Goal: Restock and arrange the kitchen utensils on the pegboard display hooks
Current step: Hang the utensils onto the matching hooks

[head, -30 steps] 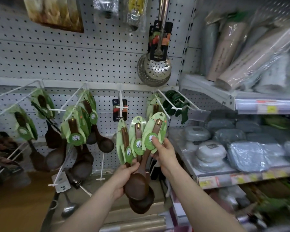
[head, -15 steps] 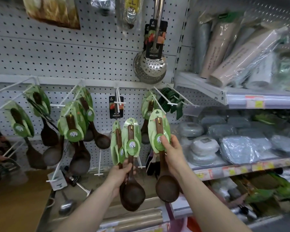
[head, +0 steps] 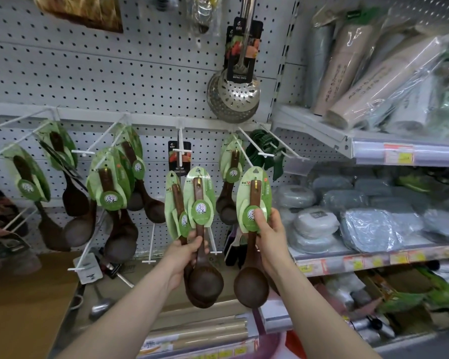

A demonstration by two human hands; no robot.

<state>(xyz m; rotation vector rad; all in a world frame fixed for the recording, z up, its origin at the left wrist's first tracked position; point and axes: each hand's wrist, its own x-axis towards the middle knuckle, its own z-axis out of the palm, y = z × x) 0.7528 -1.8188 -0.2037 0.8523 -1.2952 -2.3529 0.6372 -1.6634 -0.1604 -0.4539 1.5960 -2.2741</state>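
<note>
- Grips first, quick?
- Right grip [head: 272, 237] is clenched round the neck of a dark brown wooden ladle [head: 250, 286], thumb pressed on the round sticker of its pale green leaf-shaped card [head: 254, 187]. Left grip [head: 184, 257] is clenched round the handles of a bunched pair of matching carded ladles [head: 205, 283].
- Materials, shapes?
- Wood is matte, dark and smooth, with round bowls and slim flat handles. Cards are glossy ovals, pointed at the top, each with a hang hole. There's a small brass-coloured fitting at the handle tips.
- Ladle against the grip?
- On the right, card and handle stand above the grip and the bowl hangs below it, beside the wrist. Same on the left, with the two bowls stacked one behind the other.
- Axis?
- All three are near upright, handle end up, bowl end down. The left pair fans a little at the cards.
- Where overall?
- Held in the air before the white perforated metal pegboard [head: 88, 73], on no hook. The left pair is just under a white wire hook [head: 181, 151] carrying a black tag. One hung carded ladle [head: 230, 177] shows between the two grips.
- Rest?
- More carded ladles [head: 109, 187] hang at left. A perforated steel skimmer [head: 233, 97] hangs above. Grey plastic-wrapped packs [head: 368, 229] lie on the right shelf [head: 373, 257].
</note>
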